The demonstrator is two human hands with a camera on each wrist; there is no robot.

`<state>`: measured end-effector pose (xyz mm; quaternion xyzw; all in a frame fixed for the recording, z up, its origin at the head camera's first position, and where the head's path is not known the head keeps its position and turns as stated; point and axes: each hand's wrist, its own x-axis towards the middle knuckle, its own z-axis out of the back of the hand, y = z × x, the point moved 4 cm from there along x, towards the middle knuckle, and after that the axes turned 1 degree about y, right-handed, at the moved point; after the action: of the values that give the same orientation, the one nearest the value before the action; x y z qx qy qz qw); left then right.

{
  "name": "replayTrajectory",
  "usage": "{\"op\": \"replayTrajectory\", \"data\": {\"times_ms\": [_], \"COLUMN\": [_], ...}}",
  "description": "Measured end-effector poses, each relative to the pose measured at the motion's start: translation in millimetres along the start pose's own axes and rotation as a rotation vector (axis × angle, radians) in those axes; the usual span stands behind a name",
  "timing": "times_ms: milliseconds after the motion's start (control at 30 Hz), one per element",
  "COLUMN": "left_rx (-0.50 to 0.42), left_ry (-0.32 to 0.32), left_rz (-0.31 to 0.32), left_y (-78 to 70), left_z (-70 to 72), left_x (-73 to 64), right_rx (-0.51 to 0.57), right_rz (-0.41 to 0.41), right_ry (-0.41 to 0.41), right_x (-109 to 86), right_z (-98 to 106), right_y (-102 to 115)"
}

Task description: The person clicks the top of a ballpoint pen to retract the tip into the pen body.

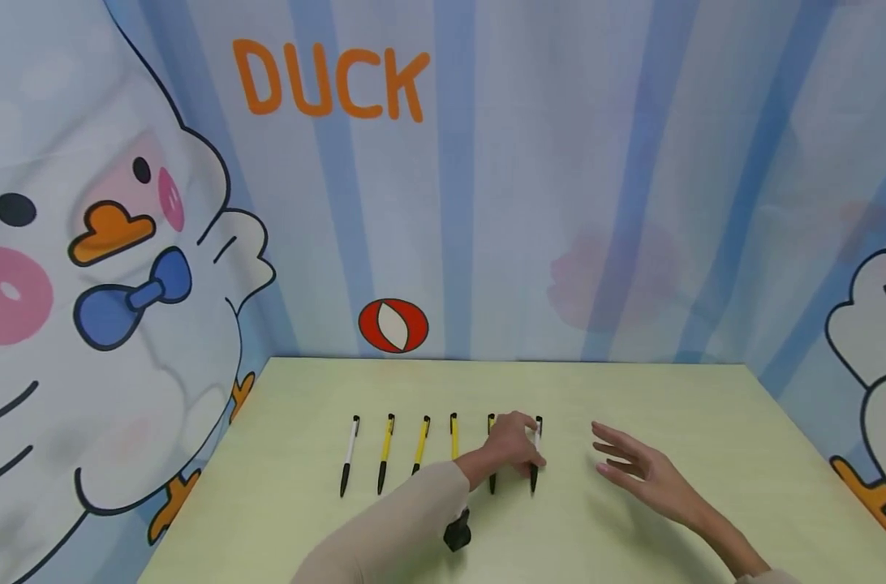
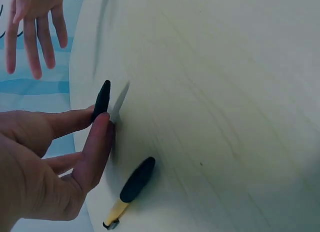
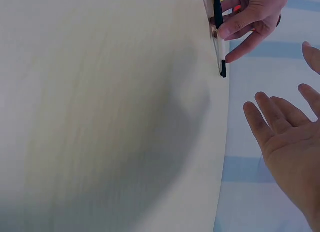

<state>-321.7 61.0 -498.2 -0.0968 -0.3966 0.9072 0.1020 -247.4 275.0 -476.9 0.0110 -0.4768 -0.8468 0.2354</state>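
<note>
At the right end of a row of pens, my left hand [image 1: 511, 444] pinches a white pen [image 1: 537, 439] with a black grip between thumb and finger. In the left wrist view the pen's black grip [image 2: 102, 99] rises past the fingertips, tilted over its shadow. A yellow pen [image 1: 491, 421] lies just left of that hand and is partly covered by it. My right hand [image 1: 651, 478] hovers over the table farther right, fingers extended and apart, holding nothing.
Farther left on the pale yellow table [image 1: 290, 519] lie three more yellow pens, among them one yellow pen [image 1: 387, 446], and a white pen [image 1: 350, 450] at the row's end. A printed duck curtain [image 1: 516, 203] stands behind the table's back edge.
</note>
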Motion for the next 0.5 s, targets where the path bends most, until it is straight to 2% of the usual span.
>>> {"op": "replayTrajectory", "data": {"times_ms": [67, 167, 267, 367, 500], "left_rx": [0.059, 0.098, 0.102, -0.010, -0.189], "left_ry": [-0.021, -0.056, -0.072, -0.031, 0.046], "left_rz": [-0.001, 0.004, 0.006, 0.020, 0.001], "left_y": [-0.3, 1.3, 3.6, 3.7, 4.4], "left_z": [-3.6, -10.1, -8.9, -0.4, 25.1], "left_x": [5.4, 11.3, 8.9, -1.6, -23.8], "right_rx": [0.010, 0.027, 0.047, 0.065, 0.067], "right_rz": [-0.017, -0.039, -0.037, -0.017, 0.018], "right_ry": [-0.001, 0.001, 0.007, 0.013, 0.014], "right_x": [-3.9, -8.3, -9.2, -8.8, -6.5], "right_z": [1.0, 2.4, 0.5, -1.1, -2.4], "right_y": [-2.7, -4.8, -4.5, -2.9, -1.0]}}
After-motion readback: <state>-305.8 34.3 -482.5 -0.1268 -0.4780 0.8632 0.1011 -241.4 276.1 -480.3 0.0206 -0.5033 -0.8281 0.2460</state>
